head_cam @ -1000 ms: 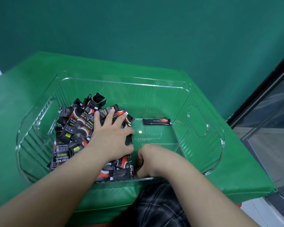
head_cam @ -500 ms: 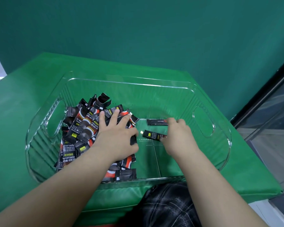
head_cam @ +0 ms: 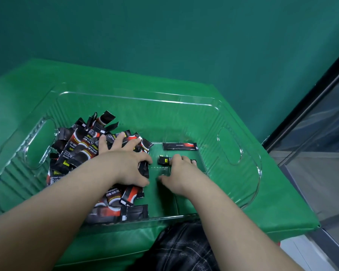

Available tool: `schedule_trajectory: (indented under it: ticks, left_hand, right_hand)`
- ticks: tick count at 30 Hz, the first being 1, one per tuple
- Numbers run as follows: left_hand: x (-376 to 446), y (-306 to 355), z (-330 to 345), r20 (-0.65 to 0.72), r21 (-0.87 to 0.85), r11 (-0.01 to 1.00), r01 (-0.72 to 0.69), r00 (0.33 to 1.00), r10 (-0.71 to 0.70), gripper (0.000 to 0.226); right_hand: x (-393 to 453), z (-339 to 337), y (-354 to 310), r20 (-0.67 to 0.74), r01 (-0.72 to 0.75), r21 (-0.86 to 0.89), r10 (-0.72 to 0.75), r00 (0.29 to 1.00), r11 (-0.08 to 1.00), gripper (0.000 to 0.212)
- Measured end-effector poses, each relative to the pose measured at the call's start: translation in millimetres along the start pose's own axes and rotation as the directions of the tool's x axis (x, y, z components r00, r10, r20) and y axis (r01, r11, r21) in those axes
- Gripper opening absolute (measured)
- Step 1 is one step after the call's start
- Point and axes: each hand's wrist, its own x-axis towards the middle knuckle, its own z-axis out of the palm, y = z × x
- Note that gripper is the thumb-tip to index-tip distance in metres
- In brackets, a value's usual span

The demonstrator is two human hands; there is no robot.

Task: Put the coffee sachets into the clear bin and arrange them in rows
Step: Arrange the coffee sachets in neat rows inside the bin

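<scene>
The clear bin [head_cam: 137, 98] stands on the green table. A loose pile of black and red coffee sachets [head_cam: 80, 145] fills its left half. My left hand [head_cam: 123, 165] rests on the pile with its fingers spread. One sachet [head_cam: 179, 146] lies flat along the back of the bin's right half. Just in front of it, a second sachet [head_cam: 163, 160] lies on the bin floor. My right hand [head_cam: 180, 173] presses it down with its fingers, the thumb held apart. Most of that sachet is hidden under the fingers.
The green table [head_cam: 282, 202] ends close to the bin's right side, with a glass panel and floor [head_cam: 321, 153] beyond. A dark green wall stands behind. My checked trousers [head_cam: 184, 249] show below the table's near edge.
My right hand picked a sachet from the front of the bin, carried it toward the back and now has it laid down in front of the first flat sachet. My left hand stayed on the pile.
</scene>
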Motion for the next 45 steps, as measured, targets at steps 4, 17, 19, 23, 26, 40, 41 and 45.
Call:
schedule_trajectory:
  ticks: [4, 17, 19, 23, 26, 40, 41, 45]
  left_hand:
    - [2.2, 2.3, 12.1, -0.132, -0.028, 1.0, 0.013, 0.991, -0.017, 0.054]
    - [-5.9, -1.9, 9.5, -0.099, -0.005, 0.998, -0.056, 0.994, 0.055, 0.054]
    - [-7.1, -0.8, 13.8, -0.162, -0.019, 0.998, -0.061, 0.985, 0.058, 0.053]
    - [-6.2, 0.9, 19.5, -0.245, -0.032, 0.998, -0.062, 0.968, 0.052, 0.052]
    - [-4.8, -0.2, 21.7, -0.272, -0.026, 0.998, -0.057, 0.961, 0.048, 0.053]
    - [-2.0, -0.3, 22.5, -0.26, -0.012, 0.998, -0.056, 0.964, 0.051, 0.052]
    - [-2.0, -0.3, 22.9, -0.262, -0.008, 0.998, -0.056, 0.964, 0.052, 0.052]
    - [-1.8, 0.0, 22.8, -0.266, -0.001, 0.998, -0.058, 0.962, 0.056, 0.052]
  right_hand:
    - [-3.4, 5.0, 3.3, 0.051, 0.015, 0.032, -0.017, 0.999, 0.999, 0.071]
    - [14.7, -0.4, 4.8, 0.014, -0.114, 0.117, 0.113, 0.994, 0.987, 0.079]
    - [27.5, -7.6, 8.6, -0.003, -0.15, 0.213, 0.155, 0.988, 0.965, 0.078]
    - [47.6, -17.1, 10.0, -0.011, -0.245, 0.281, 0.259, 0.966, 0.928, 0.075]
    - [53.3, -15.6, 7.9, -0.064, -0.277, 0.249, 0.301, 0.951, 0.928, 0.074]
    - [29.8, -13.9, 2.0, 0.237, -0.031, -0.044, 0.04, 0.971, 0.999, 0.089]
    - [30.1, -13.7, 1.1, 0.226, -0.028, -0.048, 0.038, 0.973, 0.998, 0.088]
    - [34.6, -11.9, -5.6, 0.167, 0.025, -0.063, -0.015, 0.986, 0.998, 0.081]
